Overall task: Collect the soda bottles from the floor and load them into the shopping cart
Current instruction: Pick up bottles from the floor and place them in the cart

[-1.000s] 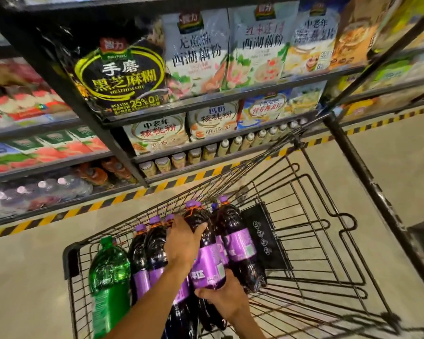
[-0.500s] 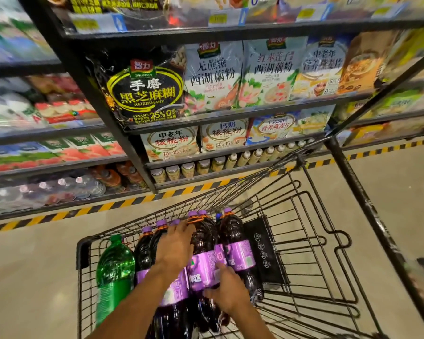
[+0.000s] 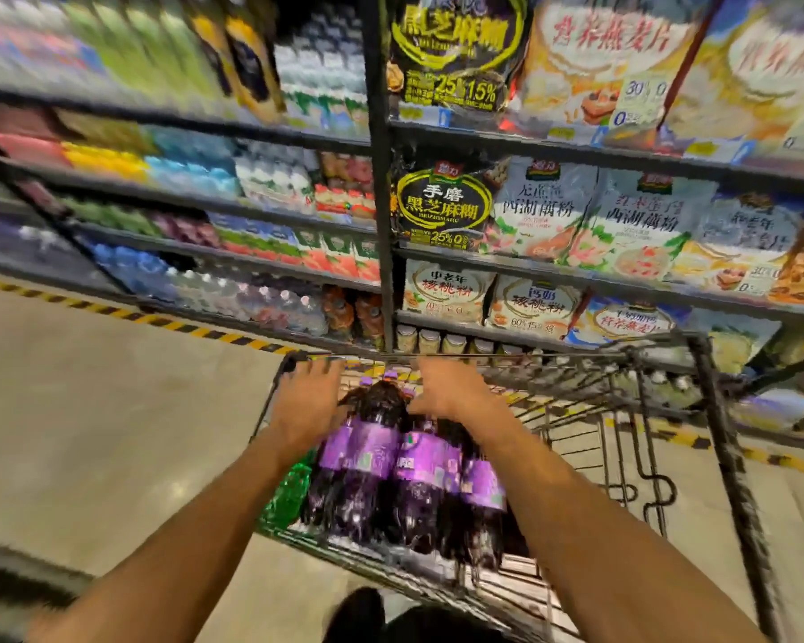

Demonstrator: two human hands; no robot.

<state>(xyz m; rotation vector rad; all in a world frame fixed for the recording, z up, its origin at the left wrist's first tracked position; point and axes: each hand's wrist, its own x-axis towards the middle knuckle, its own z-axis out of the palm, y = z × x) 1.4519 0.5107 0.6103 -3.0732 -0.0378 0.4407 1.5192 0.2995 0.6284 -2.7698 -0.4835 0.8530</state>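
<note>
Several dark soda bottles with purple labels [image 3: 377, 452] lie side by side in the wire shopping cart [image 3: 725, 438], caps pointing away from me. A green soda bottle [image 3: 293, 489] lies at their left, mostly hidden. My left hand [image 3: 307, 403] rests with spread fingers on the shoulder of the leftmost purple bottle, fingertips near the cart's far rim. My right hand [image 3: 451, 392] lies flat over the necks of the bottles beside it, thumb against the same bottle. The picture is blurred by motion.
Tall dark store shelves [image 3: 381, 187] full of packets, jars and drinks stand right behind the cart. A yellow-black stripe [image 3: 196, 329] runs along the shelf foot on the beige floor [image 3: 112, 410]. The cart's right half [image 3: 623, 461] holds no bottles. My dark shoe [image 3: 358, 612] shows at the bottom.
The view has swung up and closer to the shelves. Both hands have slid forward from the bottles' labels to their necks and shoulders, with fingers now spread.
</note>
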